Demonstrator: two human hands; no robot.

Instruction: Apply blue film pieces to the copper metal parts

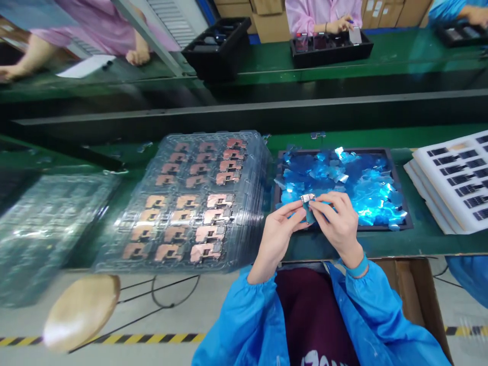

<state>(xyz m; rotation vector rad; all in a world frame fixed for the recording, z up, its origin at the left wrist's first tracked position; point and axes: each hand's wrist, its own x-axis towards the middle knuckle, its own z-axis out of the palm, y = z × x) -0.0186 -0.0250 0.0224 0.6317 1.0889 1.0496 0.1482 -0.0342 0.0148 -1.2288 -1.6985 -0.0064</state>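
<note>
A small circuit board [308, 199] with a silvery top edge and a bluish-green lower part is held up between both hands. My left hand [277, 231] pinches it from the left, thumb and forefinger closed on it. My right hand [339, 218] has its fingertips pressed together at the board's right side; what exactly they grip there is partly hidden. Both hands are above the front edge of a dark tray [405, 216] heaped with crumpled blue film pieces [366, 190]. To the left stands a stack of clear plastic trays [125, 213], its top one holding rows of copper-coloured boards [208, 234].
White foam trays [463, 216] with black parts stand stacked at right. More clear trays [41, 218] lie at far left. Small loose pieces [317, 135] lie behind the film tray. Across a raised ledge, people work beside black bins [331, 53]. A round stool [82, 312] stands below.
</note>
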